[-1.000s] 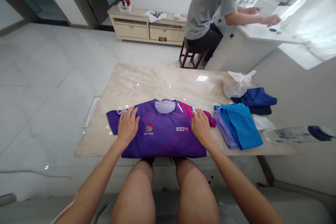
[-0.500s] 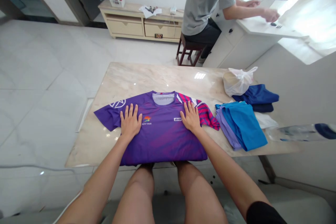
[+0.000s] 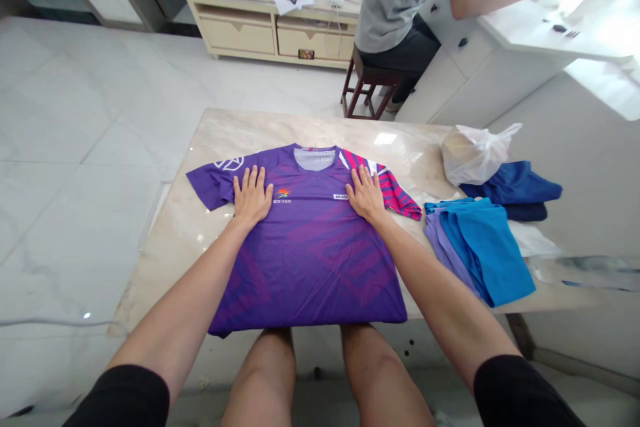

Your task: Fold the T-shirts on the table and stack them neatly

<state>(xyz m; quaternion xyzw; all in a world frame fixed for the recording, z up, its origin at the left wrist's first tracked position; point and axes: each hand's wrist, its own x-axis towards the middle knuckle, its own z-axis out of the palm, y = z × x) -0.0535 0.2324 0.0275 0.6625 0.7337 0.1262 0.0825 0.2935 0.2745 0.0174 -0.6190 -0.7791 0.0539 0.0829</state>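
Note:
A purple T-shirt [image 3: 310, 260] lies front side up on the marble-patterned table [image 3: 165, 240], its collar toward the far side and its lower part reaching the near edge. One sleeve is plain purple with a white emblem; the other has pink and dark stripes. My left hand [image 3: 253, 197] rests flat on the chest by the small colourful logo, fingers spread. On the other side of the chest, my right hand [image 3: 366, 195] lies flat beside the white label, fingers also apart. Neither hand grips the fabric.
Folded blue and lilac clothes [image 3: 493, 247] lie at the table's right. Behind them are dark blue clothes [image 3: 520, 183] and a white plastic bag [image 3: 475, 153]. A clear bottle [image 3: 585, 270] lies at the right. Another person [image 3: 400, 0] sits on a stool [image 3: 367, 83] beyond the table.
Both hands have slid away from me with the shirt, which now lies farther up the table and shows more of its lower front. The other person's hands have moved and hold a phone-like object.

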